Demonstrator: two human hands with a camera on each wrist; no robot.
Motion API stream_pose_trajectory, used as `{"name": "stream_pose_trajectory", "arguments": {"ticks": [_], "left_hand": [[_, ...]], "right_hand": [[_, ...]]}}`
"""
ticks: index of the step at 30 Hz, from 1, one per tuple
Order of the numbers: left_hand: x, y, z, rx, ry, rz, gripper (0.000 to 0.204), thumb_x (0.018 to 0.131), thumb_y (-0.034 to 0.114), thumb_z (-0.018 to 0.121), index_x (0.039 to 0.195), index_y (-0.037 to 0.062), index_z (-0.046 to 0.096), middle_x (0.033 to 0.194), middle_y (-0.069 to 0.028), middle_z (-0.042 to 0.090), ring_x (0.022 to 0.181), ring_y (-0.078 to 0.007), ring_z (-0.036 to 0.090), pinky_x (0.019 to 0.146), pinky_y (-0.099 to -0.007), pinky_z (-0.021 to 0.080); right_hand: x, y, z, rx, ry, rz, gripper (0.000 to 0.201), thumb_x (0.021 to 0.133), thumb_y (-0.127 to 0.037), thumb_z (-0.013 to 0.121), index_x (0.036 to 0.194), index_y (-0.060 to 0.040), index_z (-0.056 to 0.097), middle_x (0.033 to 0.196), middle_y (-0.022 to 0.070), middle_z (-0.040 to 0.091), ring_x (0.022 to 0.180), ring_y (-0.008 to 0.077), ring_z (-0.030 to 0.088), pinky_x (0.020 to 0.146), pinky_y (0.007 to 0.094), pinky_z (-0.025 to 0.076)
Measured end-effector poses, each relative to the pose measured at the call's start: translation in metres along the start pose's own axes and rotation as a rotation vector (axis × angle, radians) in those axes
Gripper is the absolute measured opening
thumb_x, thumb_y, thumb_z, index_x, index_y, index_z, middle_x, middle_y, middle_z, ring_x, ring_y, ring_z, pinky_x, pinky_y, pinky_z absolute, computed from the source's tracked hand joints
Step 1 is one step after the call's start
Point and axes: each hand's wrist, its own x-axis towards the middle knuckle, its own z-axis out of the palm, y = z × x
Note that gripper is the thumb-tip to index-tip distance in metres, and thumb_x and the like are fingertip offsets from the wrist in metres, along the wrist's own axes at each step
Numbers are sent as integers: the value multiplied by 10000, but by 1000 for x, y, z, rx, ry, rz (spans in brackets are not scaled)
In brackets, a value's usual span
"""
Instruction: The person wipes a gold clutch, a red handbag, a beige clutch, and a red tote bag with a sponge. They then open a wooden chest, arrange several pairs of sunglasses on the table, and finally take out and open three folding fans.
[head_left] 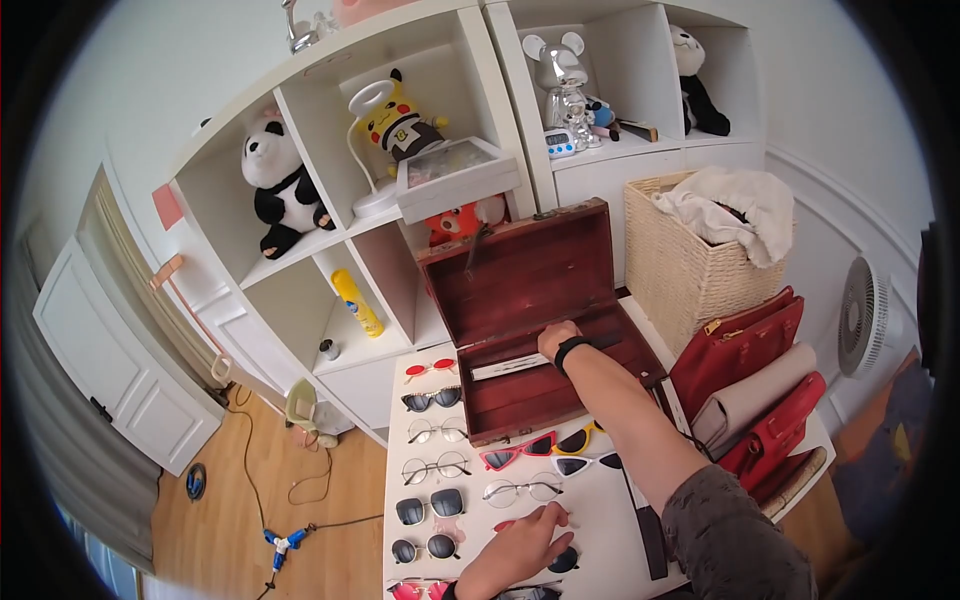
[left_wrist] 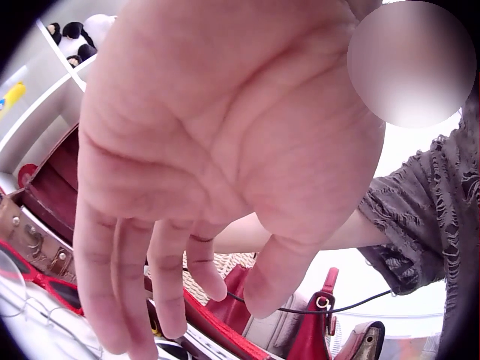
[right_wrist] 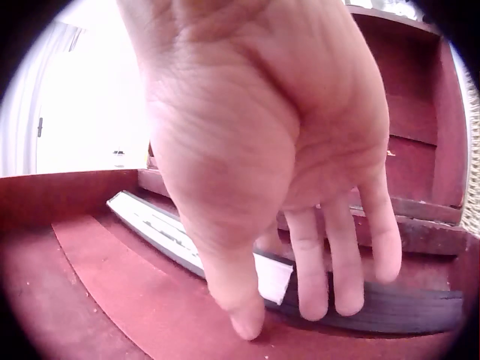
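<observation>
My right hand [head_left: 558,338] reaches into an opened dark red wooden case [head_left: 530,405]. In the right wrist view its fingers [right_wrist: 307,277] hang fairly straight, apart from the thumb. They are close over a long slim item that looks like a folded fan, with a white section [right_wrist: 157,229] and a dark ribbed section [right_wrist: 397,311], lying in the case. My left hand [head_left: 525,548] hovers over the front of the white table with relaxed, extended fingers and a bare palm. Below it are sunglasses [head_left: 565,560], partly hidden by the hand.
Rows of glasses, including round clear ones [head_left: 436,468] and red cat-eye sunglasses [head_left: 517,453], cover the table's left. A long black strip [head_left: 650,540] lies at the right. Red handbags [head_left: 735,345] and a wicker basket [head_left: 690,245] stand beyond. Shelves [head_left: 375,250] hold plush toys.
</observation>
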Motion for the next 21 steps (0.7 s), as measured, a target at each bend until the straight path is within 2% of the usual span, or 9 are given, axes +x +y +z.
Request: {"name": "stream_pose_trajectory", "arguments": {"ticks": [2,3,4,8,13,16,18,20,21], "left_hand": [[-1,-3,2,-3,27,17,312,971,266,574,1132,18,475,1164,-200,645,948,-404,668,798,-452,547],[-2,-3,3,-13,57,27,306,973,270,570,1126,21,475,1169,-197,645,949,-406,666,800,-452,546],[-4,-2,0,-12,56,32,306,973,270,570,1126,21,475,1169,-197,645,949,-406,666,800,-452,546],[-16,7,-13,-70,164,-2,271,957,215,592,1117,17,497,1071,-178,688,931,-390,681,803,-438,549],[-38,14,-20,-251,403,-98,276,962,136,609,1178,-7,513,1057,-139,708,904,-250,720,773,-331,561],[-47,27,-28,-386,533,-99,324,975,141,590,1245,-20,512,1117,-142,696,925,-240,713,749,-316,578],[-46,20,-29,-458,678,-127,342,992,127,566,1293,-15,488,1098,-136,686,883,-199,698,753,-299,559],[-57,34,-41,-275,966,-230,392,992,131,570,1331,-29,456,1176,-157,627,909,-188,662,765,-299,546],[-61,35,-43,-189,1193,-119,447,990,136,576,1368,-38,413,1290,-178,536,993,-187,622,815,-306,529]], "right_hand": [[-8,1,-2,-22,9,-57,304,945,-155,485,1101,-99,741,1154,102,709,1050,288,689,778,490,585],[21,3,16,-136,101,-182,291,943,-189,511,1099,-94,738,1120,57,722,953,290,713,578,502,591],[17,4,13,-137,102,-177,291,943,-189,511,1099,-94,738,1120,57,722,953,290,713,578,502,591],[-6,14,-7,-134,257,-243,292,934,-177,512,1125,-98,719,1153,87,712,1031,266,696,707,507,569],[-118,26,-95,58,493,-433,225,886,-140,628,1093,-67,577,990,166,714,965,340,697,777,482,523],[-183,20,-123,440,393,-575,278,917,-210,638,1093,-36,511,845,138,711,800,317,703,720,428,525],[-208,3,-119,873,255,-757,310,947,-261,638,1051,-29,462,832,114,710,580,199,652,540,346,497],[-253,-11,-125,994,118,-913,276,961,-223,626,1054,-23,461,826,91,708,576,142,626,516,299,487],[-266,-17,-124,1027,74,-955,266,965,-204,624,1067,-19,463,818,79,700,583,123,617,512,284,486]]}}
